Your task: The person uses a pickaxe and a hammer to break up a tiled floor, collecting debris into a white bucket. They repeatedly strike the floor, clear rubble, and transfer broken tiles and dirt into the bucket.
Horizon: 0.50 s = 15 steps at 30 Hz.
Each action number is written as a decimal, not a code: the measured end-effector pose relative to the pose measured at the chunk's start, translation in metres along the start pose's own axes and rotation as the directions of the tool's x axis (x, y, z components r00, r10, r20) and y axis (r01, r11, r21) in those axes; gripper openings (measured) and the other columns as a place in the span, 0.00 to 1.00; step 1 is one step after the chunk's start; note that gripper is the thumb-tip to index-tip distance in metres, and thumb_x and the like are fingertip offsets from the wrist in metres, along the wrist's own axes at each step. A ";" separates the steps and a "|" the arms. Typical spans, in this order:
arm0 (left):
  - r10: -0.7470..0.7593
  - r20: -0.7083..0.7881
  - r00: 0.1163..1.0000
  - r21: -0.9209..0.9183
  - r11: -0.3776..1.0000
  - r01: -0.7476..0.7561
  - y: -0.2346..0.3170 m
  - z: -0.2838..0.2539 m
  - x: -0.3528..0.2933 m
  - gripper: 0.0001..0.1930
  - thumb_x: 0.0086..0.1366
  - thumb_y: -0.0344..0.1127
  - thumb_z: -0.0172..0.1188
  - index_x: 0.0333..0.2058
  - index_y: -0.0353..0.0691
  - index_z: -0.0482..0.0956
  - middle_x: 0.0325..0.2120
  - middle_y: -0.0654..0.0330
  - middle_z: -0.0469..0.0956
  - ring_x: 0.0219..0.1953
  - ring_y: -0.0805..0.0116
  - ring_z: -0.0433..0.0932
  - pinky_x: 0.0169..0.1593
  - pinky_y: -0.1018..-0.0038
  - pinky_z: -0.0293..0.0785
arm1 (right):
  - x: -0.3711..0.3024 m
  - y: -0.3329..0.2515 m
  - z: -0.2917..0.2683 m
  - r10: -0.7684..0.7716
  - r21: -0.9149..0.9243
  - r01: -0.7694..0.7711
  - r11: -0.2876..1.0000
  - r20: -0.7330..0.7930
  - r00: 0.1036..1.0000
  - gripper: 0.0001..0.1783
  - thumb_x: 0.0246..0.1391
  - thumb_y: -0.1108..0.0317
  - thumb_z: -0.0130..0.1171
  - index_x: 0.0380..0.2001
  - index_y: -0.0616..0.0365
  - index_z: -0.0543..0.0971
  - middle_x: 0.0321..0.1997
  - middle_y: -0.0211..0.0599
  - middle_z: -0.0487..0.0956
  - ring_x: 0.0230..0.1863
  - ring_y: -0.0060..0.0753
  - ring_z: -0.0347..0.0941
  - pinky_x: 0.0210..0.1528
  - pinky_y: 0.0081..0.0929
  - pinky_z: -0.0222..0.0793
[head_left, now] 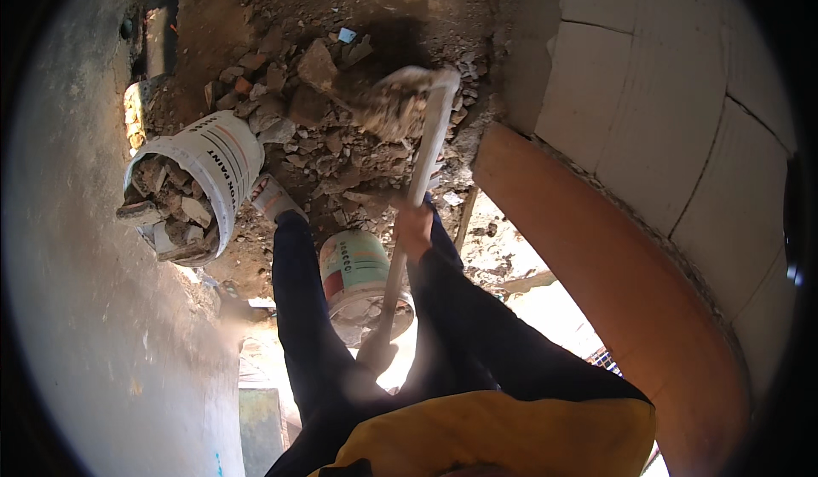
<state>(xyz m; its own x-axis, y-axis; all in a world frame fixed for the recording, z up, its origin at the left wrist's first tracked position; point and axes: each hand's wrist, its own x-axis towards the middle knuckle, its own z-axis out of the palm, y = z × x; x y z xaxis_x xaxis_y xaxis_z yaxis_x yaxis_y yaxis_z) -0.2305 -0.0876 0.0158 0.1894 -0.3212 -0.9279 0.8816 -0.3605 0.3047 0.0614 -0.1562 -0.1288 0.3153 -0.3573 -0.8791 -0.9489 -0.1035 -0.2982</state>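
A long-handled hoe (419, 179) slants up in front of me, its pale wooden handle running from near my body toward the far rubble. My right hand (414, 232) is wrapped round the middle of the handle. Lower down, close to my legs, my left hand (375, 355) is closed on the handle's near end; it is dim and slightly blurred. The dirt-coated hoe blade (396, 102) is over a heap of broken rubble (332, 149), made of stone, brick and mortar pieces. Some blur hides whether the blade touches the heap.
To the left a white bucket (226, 153) full of rubble leans over. Another bucket (354, 260), green and white, holds debris between my legs. A grey wall (77, 264) rises at left; an orange-brown panel (613, 264) and large pale slabs (656, 94) line the right.
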 end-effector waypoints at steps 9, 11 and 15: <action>0.081 -0.272 0.959 -0.027 0.995 -0.092 0.081 -0.051 0.142 0.19 0.64 0.47 0.66 0.43 0.36 0.82 0.35 0.47 0.83 0.38 0.51 0.85 0.43 0.55 0.79 | 0.070 -0.134 -0.032 -0.577 -0.100 0.573 0.813 -0.012 0.817 0.19 0.62 0.57 0.69 0.28 0.60 0.75 0.14 0.35 0.72 0.10 0.33 0.69 0.12 0.37 0.65; 0.046 -0.247 0.968 -0.130 0.988 -0.080 0.102 -0.086 0.179 0.15 0.64 0.44 0.66 0.36 0.36 0.82 0.23 0.58 0.80 0.29 0.61 0.83 0.37 0.61 0.76 | 0.112 -0.161 -0.017 -0.393 0.051 0.399 0.915 -0.102 0.914 0.16 0.63 0.61 0.67 0.31 0.62 0.75 0.15 0.36 0.72 0.12 0.33 0.71 0.13 0.38 0.67; -0.008 -0.147 0.989 -0.371 0.928 -0.047 0.123 -0.093 0.149 0.12 0.63 0.39 0.66 0.38 0.35 0.82 0.24 0.62 0.78 0.30 0.69 0.80 0.36 0.65 0.75 | 0.151 -0.125 0.006 -0.207 -0.042 0.203 0.978 -0.097 0.974 0.14 0.64 0.64 0.66 0.33 0.63 0.74 0.15 0.36 0.71 0.13 0.34 0.70 0.14 0.38 0.67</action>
<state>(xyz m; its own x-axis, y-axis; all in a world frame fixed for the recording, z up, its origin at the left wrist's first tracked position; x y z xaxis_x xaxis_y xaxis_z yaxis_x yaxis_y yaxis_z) -0.0535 -0.0985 -0.1050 0.2437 -0.1859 -0.9519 0.9690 0.0054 0.2470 0.2279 -0.1915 -0.2263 0.5015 -0.4163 -0.7584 -0.8647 -0.2125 -0.4551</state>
